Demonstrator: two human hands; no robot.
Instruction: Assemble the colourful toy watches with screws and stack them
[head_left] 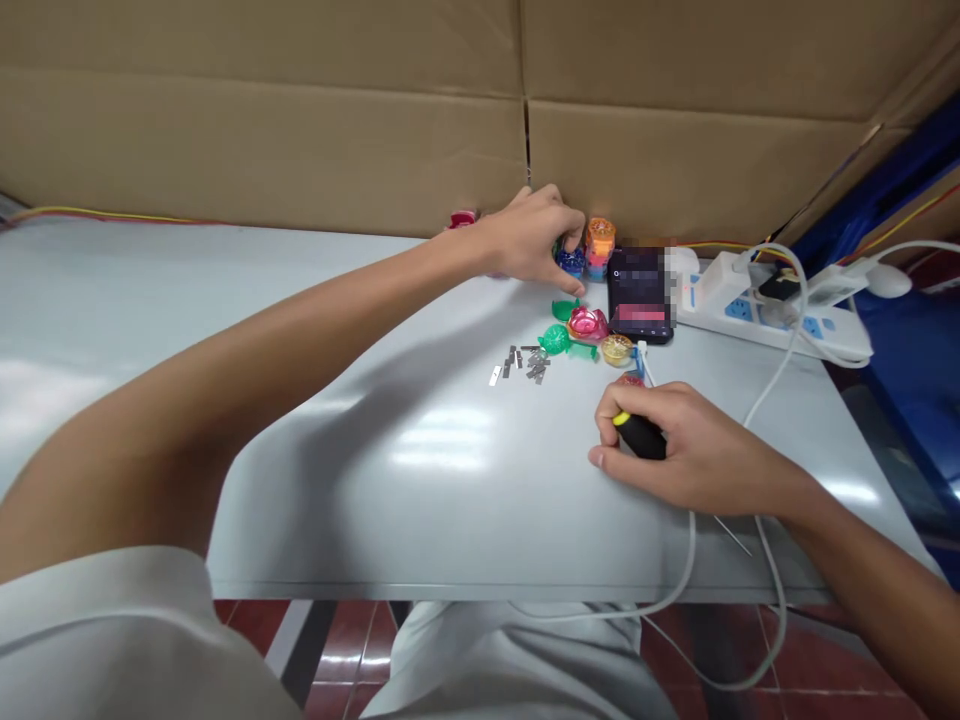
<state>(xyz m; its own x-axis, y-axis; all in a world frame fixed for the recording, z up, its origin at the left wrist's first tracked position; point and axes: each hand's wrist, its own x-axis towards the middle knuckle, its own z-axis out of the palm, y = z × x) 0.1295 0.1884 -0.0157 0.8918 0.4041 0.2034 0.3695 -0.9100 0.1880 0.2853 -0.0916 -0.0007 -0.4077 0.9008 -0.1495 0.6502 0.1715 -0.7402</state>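
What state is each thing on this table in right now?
Left hand: reaching forward, fingers on the blue wrapped piece
Right hand: closed around the black-and-yellow screwdriver handle
Phone: lying flat, display blurred
Orange-and-pink stack: upright
Metal bits: scattered
Power strip: plugged with cables

Grey table [390,520], metal strips [521,365], colourful plastic pieces [587,323], smartphone [640,295], white power strip [772,310]

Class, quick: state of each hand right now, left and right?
Left hand: curled over a blue wrapped object; cannot tell whether it grips it.
Right hand: closed, holding a black-handled screwdriver.
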